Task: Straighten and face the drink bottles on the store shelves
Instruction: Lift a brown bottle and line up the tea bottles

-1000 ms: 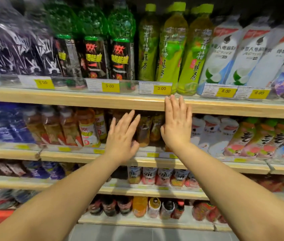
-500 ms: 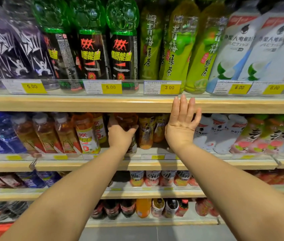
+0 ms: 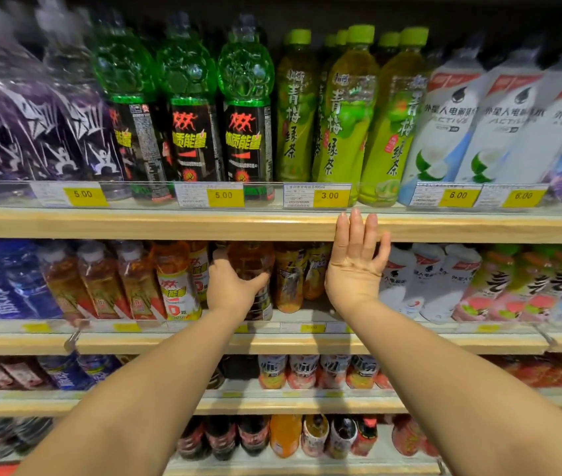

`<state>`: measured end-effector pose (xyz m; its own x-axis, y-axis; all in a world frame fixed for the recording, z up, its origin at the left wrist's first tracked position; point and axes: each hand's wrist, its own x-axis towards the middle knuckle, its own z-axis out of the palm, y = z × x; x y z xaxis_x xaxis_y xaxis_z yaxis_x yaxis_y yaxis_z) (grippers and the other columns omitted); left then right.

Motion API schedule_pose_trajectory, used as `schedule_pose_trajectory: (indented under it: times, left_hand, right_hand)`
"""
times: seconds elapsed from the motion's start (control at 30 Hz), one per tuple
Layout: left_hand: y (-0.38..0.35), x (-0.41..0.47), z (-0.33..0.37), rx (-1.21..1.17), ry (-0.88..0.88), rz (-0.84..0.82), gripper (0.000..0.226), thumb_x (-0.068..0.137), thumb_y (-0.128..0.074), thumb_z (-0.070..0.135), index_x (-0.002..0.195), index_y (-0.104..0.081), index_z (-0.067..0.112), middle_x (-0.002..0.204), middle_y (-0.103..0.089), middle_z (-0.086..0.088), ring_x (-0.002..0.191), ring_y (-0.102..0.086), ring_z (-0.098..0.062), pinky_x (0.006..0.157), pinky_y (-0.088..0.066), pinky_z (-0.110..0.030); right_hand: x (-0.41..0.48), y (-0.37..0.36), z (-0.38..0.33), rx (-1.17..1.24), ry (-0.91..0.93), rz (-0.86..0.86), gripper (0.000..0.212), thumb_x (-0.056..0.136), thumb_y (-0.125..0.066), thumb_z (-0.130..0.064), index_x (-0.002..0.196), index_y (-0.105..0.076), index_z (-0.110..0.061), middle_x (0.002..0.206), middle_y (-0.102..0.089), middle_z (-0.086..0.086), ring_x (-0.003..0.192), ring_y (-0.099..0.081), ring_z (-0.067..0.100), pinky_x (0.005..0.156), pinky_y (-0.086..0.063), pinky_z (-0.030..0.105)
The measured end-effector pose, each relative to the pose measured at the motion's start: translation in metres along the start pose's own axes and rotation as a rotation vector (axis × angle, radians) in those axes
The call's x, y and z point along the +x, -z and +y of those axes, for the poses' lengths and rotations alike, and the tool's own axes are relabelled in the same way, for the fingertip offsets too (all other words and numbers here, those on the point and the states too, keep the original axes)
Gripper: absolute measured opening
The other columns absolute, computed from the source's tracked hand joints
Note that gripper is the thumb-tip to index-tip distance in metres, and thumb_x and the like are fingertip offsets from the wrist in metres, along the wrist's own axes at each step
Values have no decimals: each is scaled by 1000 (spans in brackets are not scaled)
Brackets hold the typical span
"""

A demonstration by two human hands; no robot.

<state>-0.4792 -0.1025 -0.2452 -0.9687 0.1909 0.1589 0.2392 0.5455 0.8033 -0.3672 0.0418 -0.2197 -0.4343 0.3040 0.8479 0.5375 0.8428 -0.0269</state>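
Left hand [image 3: 235, 291] fingers grasp the amber bottle [image 3: 253, 262] – fingertips hidden behind it, label blurred; right hand [image 3: 355, 269] released, flat.

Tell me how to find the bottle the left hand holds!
Find the wooden shelf under the green bottles with black labels. Right below, near the middle, stands a brown bottle. It is darker than the orange bottle beside it, and only it has the left hand wrapped round it.

Second shelf [image 3: 307, 342]: amber bottle [image 3: 251, 264] upright, at the front between orange bottles [image 3: 174, 280] and yellow-labelled bottles [image 3: 288, 280], left hand [image 3: 233, 290] gripping its body. Top shelf [image 3: 204, 225]: green bottles [image 3: 246, 108] upright, two labels facing out, the leftmost turned sideways; tea bottles [image 3: 345, 111] upright, faced.
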Motion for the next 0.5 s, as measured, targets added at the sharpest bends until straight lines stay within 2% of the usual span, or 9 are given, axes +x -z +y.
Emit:
schedule_pose_trajectory:
  times: [0.1,0.23,0.3,0.4,0.5]
  left_hand:
    - [3,-8,-6,-116,-70,52,67,63,-86,38,107,-43,11,109,-56,-9,100,-57,-24,79,-49,-34]
    - [6,-21,-16,-209,-99,42,72,59,-89,31,107,-35,24,110,-47,2,103,-51,-19,82,-40,-28]
    - [8,-25,-21,-213,-107,18,83,57,-89,30,121,-37,20,117,-45,-1,111,-49,-21,88,-38,-27]
    - [16,-24,-23,-93,-119,-78,108,58,-89,31,143,-25,16,138,-35,-9,126,-40,-26,98,-35,-32]
    - [27,-30,-25,-60,-190,-81,97,56,-88,28,137,-35,23,130,-38,-5,119,-43,-23,93,-34,-29]
  right_hand:
    - [2,8,-1,15,-9,-77,62,75,-35,3,137,-27,-3,138,-48,21,125,-44,46,99,-23,63]
    - [2,18,-1,40,-22,-170,63,74,-25,-5,137,-27,-3,138,-50,20,125,-46,44,98,-29,63]
    - [1,18,0,54,-12,-191,64,74,-23,-6,138,-26,-4,139,-48,20,126,-44,44,99,-28,62]
    - [-1,19,1,61,-5,-233,69,75,-16,-6,144,-16,-6,146,-39,19,135,-32,41,106,-17,58]
    - [-2,17,2,47,-6,-292,70,77,-6,-7,146,-4,-9,155,-17,15,140,0,32,110,6,54]
